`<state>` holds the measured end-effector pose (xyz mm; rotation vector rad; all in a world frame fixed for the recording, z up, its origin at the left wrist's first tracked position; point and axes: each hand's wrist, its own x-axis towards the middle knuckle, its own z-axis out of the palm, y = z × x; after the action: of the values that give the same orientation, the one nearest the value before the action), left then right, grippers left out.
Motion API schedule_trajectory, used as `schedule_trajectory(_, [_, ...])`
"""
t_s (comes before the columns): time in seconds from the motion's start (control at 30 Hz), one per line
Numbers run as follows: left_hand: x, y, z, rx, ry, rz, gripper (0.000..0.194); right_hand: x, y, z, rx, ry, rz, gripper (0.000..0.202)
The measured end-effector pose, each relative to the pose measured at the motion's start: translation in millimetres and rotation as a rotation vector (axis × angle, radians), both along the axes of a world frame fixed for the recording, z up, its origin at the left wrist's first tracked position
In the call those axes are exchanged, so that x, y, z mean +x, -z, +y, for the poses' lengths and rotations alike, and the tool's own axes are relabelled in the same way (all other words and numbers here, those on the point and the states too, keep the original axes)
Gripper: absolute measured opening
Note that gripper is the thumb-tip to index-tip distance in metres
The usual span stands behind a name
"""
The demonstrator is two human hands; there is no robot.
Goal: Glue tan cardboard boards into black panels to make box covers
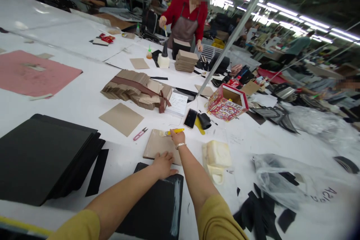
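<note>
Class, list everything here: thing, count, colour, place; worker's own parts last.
board: at least 1, brown, centre
brush: 1, yellow-handled, over the board
snips: 1, pink, left of board
streaked sheet: 1, black, bottom centre
sheet stack: 1, black, left
tied bundle: 1, brown, beyond the board
phone: 1, black, beyond the board
patterned box: 1, red, right of phone
container: 1, cream, right of board
bag: 1, clear, right
scraps: several, black, beside the bag
flat sheet: 1, pink, upper left
co-worker: 1, red top, far side
tabletop: count unclear, white, underneath
others: uncounted, mixed, crowded background
sleeves: 2, mustard, bottom
left hand: 1, bare, on the board
right hand: 1, bare, gripping brush
</note>
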<state>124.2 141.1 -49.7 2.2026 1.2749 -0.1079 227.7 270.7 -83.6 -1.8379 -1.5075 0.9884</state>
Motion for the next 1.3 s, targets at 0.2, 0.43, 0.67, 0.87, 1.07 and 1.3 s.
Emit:
schedule_trajectory(0.2, [-0.3,-1.3,2.1,-0.009,0.039,0.043,0.06,94.1,-27.1,-32.1,0.056,0.092,-0.099,0.02])
schedule_trajectory(0.43, [0.6,2.9,3.2,-0.018,0.078,0.108,0.064,100.1,-39.9,-55.9,0.338,-0.268,-0.332,0.023])
schedule_trajectory(0.67, [2.5,5.4,4.6,-0.048,0.068,0.136,0.069,103.2,-33.7,-147.5,0.314,-0.48,-0.346,0.03])
schedule_trajectory(0.87, [1.3,7.0,4.9,-0.058,0.077,0.108,0.065,108.4,-68.6,-137.4,0.228,-0.235,-0.12,0.033])
schedule_trajectory(1.07, [1.1,2.9,5.0,-0.064,0.055,0.111,0.063,37.2,-81.1,-44.2,0.104,-0.036,0.285,0.031])
schedule_trajectory(1.3, [-0.4,0.2,3.8,-0.027,0.061,0.091,0.058,-36.0,-31.2,-8.4,0.014,-0.201,0.035,0.02])
